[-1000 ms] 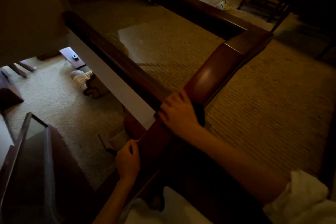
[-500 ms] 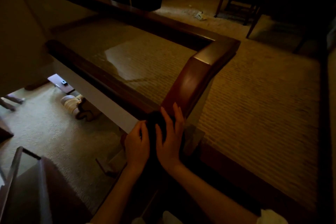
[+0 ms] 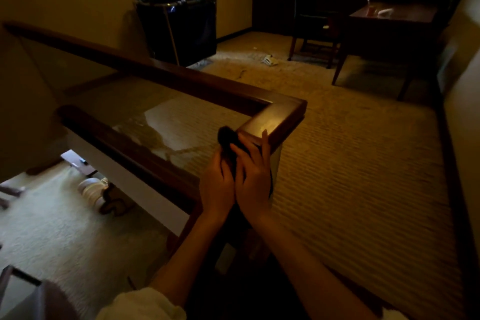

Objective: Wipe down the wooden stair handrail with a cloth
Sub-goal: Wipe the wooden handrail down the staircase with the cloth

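Observation:
The dark wooden handrail rises from below me to a squared corner, then runs away to the far left. A dark cloth is bunched on the rail just below that corner. My left hand grips the rail's left side with its fingers curled against the cloth. My right hand lies over the cloth with its fingers extended up toward the corner, pressing it onto the wood. The rail under both hands is hidden.
A second lower rail with a glass panel runs on the left above the lower floor. Carpeted landing spreads to the right. A dark bin, a chair and a wooden table stand at the back.
Both hands and the cloth have slid up the sloping rail to just below the corner. The left hand came up from lower on the rail to join the right.

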`<state>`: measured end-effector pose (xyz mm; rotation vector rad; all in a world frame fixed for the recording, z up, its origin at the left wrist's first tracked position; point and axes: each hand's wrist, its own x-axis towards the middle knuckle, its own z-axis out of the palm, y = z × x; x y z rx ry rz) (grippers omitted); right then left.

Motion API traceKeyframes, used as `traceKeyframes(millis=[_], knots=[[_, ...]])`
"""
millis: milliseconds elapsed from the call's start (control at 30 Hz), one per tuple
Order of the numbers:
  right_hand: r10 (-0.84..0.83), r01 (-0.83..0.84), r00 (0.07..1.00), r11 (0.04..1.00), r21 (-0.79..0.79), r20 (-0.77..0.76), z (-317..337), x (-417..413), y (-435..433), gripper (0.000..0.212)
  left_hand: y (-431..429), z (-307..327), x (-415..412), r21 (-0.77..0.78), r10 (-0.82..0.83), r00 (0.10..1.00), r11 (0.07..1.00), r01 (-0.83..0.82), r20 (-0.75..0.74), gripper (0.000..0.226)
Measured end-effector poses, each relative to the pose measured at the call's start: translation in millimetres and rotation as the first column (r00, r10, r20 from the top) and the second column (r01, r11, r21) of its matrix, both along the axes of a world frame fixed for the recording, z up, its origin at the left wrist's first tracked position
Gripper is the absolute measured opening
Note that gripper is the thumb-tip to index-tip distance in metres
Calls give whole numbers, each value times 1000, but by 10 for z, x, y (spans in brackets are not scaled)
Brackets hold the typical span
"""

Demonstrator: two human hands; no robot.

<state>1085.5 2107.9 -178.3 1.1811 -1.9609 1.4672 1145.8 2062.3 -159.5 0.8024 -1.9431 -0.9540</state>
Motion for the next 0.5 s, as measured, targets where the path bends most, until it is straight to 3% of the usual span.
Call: traceKeyframes(millis=[133, 167, 267, 300, 367, 500], knots=[[33, 7, 977, 982, 188, -210, 392, -359, -9, 28, -4, -76, -17, -52, 46, 999, 998, -46, 6, 37], [39, 1, 987, 966, 257, -154, 518, -533, -34, 27, -3, -70, -23, -58, 51, 999, 997, -50, 13, 37], [-55, -40, 977, 901, 431, 206, 948, -1261, -187, 29, 6, -40, -38, -63, 41, 999, 997, -41, 3, 37], [-97, -39, 964, 868, 495, 247, 1052, -1447, -232, 31, 7, -43, -35, -57, 41, 999, 998, -41, -4, 37], [-109, -8, 983, 774, 633, 145, 1130, -1574, -331, 35, 17, -37, -12, -63, 52, 999, 997, -53, -15, 36], [165, -92, 986, 646, 758, -20, 1070, -1239, -273, 37, 14, -19, -29, -80, 91, 996, 993, -91, 4, 34]])
